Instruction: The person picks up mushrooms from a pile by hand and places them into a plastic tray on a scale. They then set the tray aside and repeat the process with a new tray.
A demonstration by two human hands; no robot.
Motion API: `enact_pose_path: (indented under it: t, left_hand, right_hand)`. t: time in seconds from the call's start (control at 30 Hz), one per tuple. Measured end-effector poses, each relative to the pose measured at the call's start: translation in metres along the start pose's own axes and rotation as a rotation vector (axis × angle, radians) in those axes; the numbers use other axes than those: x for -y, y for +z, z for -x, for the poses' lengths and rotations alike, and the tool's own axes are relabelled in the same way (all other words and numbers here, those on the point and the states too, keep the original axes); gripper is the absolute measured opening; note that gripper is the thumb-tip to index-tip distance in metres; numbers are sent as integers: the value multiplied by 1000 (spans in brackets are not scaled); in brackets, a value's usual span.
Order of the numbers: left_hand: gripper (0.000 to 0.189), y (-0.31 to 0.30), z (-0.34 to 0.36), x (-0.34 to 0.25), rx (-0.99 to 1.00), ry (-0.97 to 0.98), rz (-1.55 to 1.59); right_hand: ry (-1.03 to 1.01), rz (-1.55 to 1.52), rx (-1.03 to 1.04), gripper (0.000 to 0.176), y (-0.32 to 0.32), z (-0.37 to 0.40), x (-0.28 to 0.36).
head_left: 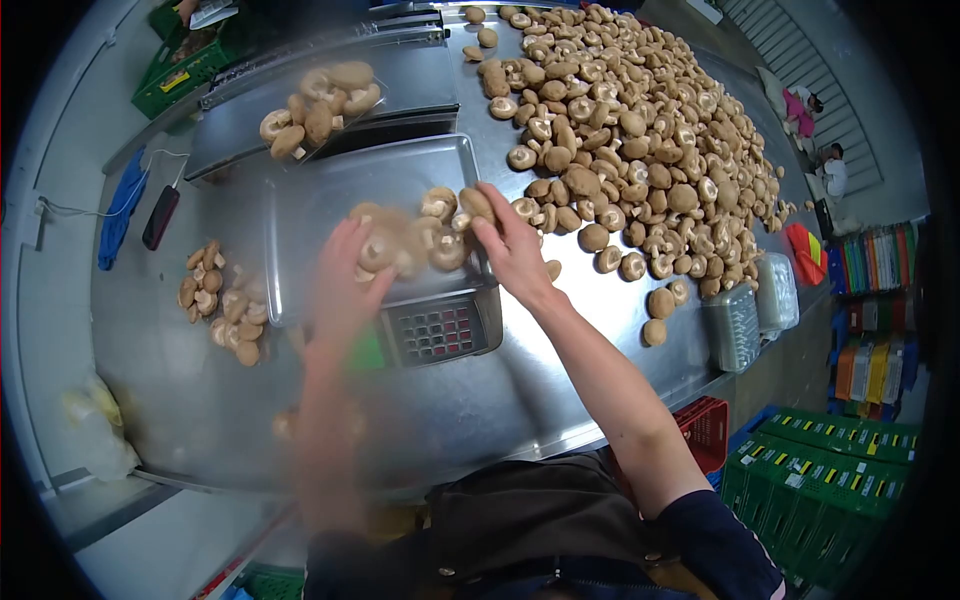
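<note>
Several brown shiitake mushrooms (447, 252) lie together on the metal weighing tray (300, 200) of a scale. At the right of this group, my right hand (510, 243) has its fingers and thumb closed around a mushroom (476, 204). My left hand (347, 275) looks hazy and blurred; its fingers and thumb curve around a mushroom (376, 254) at the group's left side. The keypad (436, 330) of the scale sits below the tray, and a green patch beside it is partly behind my left hand.
A large mushroom pile (640, 150) covers the table's right side. Another cluster (320, 105) lies beyond the scale; small groups (203, 280) sit left. A phone (161, 217) hangs or rests at left. Plastic trays (735, 330) stand at the right edge, green crates (820, 480) below.
</note>
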State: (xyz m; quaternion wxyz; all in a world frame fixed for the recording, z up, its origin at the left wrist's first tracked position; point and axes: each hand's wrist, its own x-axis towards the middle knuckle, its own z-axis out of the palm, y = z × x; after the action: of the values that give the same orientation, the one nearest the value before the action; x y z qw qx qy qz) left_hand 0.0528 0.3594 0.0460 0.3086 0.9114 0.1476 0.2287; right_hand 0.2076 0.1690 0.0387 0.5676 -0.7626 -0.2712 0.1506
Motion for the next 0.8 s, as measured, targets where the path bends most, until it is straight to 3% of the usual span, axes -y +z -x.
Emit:
enact_pose_path:
  t: [0.17,0.3,0.43,0.57,0.67,0.77,0.8]
  left_hand:
    - [47,-20,12,1,-234,-202,190]
    - [37,-40,29,15,-410,-351,354]
    - [32,-49,49,25,-467,-351,498]
    - [32,-49,52,31,-387,-311,401]
    - [36,-39,38,16,-287,-298,138]
    - [40,-30,17,-18,-183,-257,160]
    - [41,-26,13,-20,-171,-164,115]
  right_hand:
    - [65,-436,-243,50,-17,12,-6]
    - [102,-317,-313,52,-46,42,-36]
    - [279,-329,-397,51,-71,77,-78]
    - [327,-308,-391,48,-75,93,-88]
    - [278,-313,-351,52,-67,88,-69]
    - [200,-259,-298,51,-59,80,-41]
    - [200,-272,-271,51,-57,78,-31]
